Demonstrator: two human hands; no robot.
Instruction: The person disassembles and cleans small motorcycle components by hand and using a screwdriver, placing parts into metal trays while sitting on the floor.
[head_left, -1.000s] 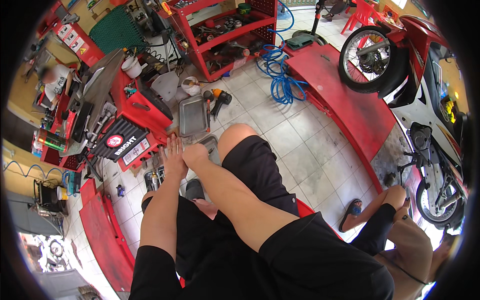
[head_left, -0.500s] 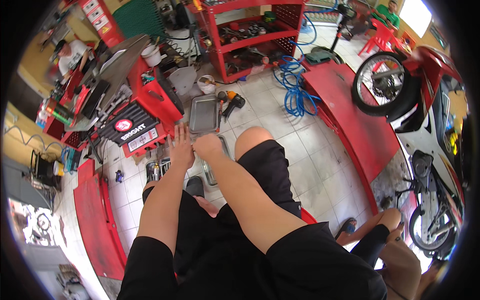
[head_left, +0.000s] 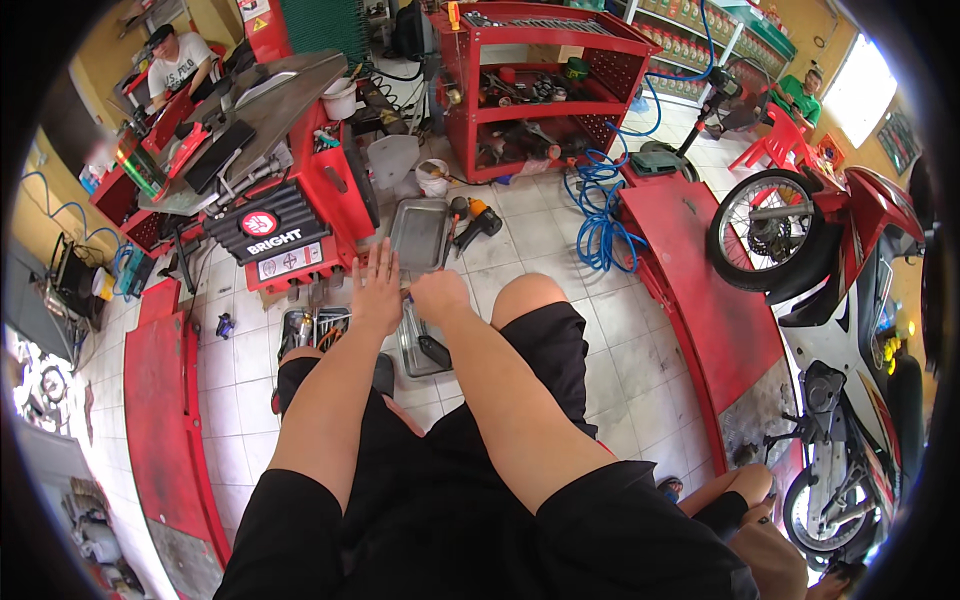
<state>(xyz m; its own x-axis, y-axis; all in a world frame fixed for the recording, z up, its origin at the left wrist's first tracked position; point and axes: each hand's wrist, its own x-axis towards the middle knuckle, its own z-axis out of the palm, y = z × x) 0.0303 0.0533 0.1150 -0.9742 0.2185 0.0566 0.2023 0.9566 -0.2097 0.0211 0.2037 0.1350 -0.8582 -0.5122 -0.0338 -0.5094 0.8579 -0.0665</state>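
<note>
"What did the head view show?"
"The left hand [head_left: 376,298] had its fingers spread wide; the right hand [head_left: 440,296] was curled just beside it, and I couldn't tell whether it held anything."
"And the nearer metal tray [head_left: 411,352]?"
"On the tiled floor [head_left: 520,248], below the right hand. I'd judge the step close two-handed work; the next move probably called for a steady fist."
"Any change?"
"A dark object [head_left: 434,352] showed against the tray (not visible half a second earlier)."

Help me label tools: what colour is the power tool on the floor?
The power tool: orange-yellow and black, clearest in head view.
</note>
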